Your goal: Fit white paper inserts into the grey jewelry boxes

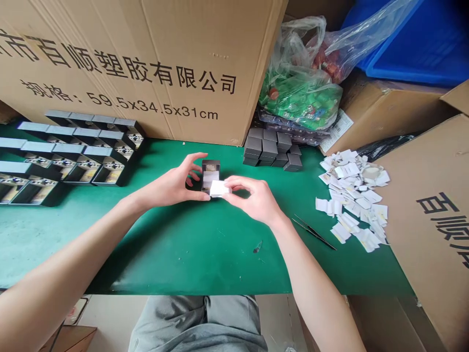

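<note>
- One small open dark box (211,168) stands on the green desk (176,249), between the left hand (170,185) and the right hand (254,199).
- The left fingers (194,161) curve around the box's side, its thumb at the base; grip pressure cannot be told.
- The right fingers (238,183) are closed in a pinch on a white pad (219,188), which sits at the box's front edge.
- Black tweezers (313,232) lie right of the right hand, near a heap of white paper scraps (351,200).
- Closed dark boxes (273,149) stand stacked behind; open boxes (78,164) line up at the left.
</note>
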`<state>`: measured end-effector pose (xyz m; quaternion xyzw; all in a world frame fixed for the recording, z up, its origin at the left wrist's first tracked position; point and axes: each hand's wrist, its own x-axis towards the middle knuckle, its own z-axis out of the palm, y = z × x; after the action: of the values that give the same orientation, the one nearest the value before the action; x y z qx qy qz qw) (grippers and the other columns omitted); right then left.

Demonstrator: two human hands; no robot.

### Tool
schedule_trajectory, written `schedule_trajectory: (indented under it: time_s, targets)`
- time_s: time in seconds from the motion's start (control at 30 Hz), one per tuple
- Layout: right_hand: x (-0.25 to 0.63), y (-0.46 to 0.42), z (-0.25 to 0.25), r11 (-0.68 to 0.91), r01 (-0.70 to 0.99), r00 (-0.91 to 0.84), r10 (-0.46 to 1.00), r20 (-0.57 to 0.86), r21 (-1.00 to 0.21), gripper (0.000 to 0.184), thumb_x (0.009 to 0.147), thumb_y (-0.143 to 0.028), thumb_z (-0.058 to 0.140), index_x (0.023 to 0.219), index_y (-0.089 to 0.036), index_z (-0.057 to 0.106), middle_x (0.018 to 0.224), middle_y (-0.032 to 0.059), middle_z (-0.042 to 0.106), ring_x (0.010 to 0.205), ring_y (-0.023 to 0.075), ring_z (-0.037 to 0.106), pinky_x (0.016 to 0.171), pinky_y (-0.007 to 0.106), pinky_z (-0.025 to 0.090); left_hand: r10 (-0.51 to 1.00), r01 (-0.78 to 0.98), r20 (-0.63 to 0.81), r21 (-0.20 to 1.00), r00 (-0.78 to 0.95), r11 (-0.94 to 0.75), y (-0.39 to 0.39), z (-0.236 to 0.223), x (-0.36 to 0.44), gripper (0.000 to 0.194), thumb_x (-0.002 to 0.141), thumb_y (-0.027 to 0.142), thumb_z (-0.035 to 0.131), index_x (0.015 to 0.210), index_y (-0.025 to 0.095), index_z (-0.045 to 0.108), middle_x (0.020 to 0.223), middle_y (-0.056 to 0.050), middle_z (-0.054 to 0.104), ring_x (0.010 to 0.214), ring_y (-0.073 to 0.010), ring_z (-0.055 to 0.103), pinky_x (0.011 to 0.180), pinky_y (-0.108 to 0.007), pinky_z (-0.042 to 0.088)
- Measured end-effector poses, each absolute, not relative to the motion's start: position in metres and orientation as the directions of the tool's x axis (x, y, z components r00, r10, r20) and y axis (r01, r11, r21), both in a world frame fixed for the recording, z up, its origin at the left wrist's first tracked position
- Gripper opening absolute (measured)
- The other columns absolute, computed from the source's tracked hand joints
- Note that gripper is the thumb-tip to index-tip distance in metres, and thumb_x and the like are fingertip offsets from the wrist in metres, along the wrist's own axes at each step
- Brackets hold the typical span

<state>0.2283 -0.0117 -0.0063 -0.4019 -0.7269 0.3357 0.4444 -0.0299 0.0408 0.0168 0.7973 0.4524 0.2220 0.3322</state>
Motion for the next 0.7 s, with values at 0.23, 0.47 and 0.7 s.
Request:
schedule_trajectory:
  time_s: [0.23, 0.47, 0.7]
  targets:
    - [0.226, -0.014, -0.005, 0.661, 0.498, -0.326, 0.742, 0.586, -0.561, 0.011, 0.096, -0.024, 0.071, 0.105, -0.023, 0.077, 0.117, 0.008, 0.079, 0.101, 0.023, 0.074, 0.091, 0.038, 0.062, 0.837, 0.552, 0.169, 0.682, 0.52, -0.48, 0.033, -0.005, -0.025, 0.099, 0.08, 0.056, 0.082, 0.161, 0.026, 0.035, 0.146, -0.015, 0.059, 0.117, -0.0289, 0.068, 0.092, -0.037, 0.06]
    - [0.218, -0.018, -0.009, 0.734, 0.586, -0.427, 0.64, 0.639, -0.343, 0.012, 0.102, -0.02, 0.062, 0.104, -0.02, 0.074, 0.117, 0.0121, 0.078, 0.099, 0.0242, 0.073, 0.087, 0.039, 0.062, 0.787, 0.421, 0.264, 0.728, 0.558, -0.542, 0.026, -0.017, -0.025, 0.091, 0.086, 0.053, 0.081, 0.161, 0.028, 0.036, 0.153, -0.014, 0.056, 0.131, -0.0296, 0.065, 0.105, -0.04, 0.059]
    - [0.218, -0.02, -0.011, 0.706, 0.602, -0.441, 0.684, 0.581, -0.374, 0.011, 0.102, -0.022, 0.065, 0.108, -0.019, 0.074, 0.119, 0.0117, 0.078, 0.1, 0.0242, 0.073, 0.089, 0.039, 0.062, 0.789, 0.419, 0.231, 0.744, 0.569, -0.52, 0.026, -0.016, -0.024, 0.086, 0.088, 0.058, 0.077, 0.16, 0.028, 0.04, 0.157, -0.014, 0.055, 0.117, -0.0275, 0.072, 0.1, -0.04, 0.062]
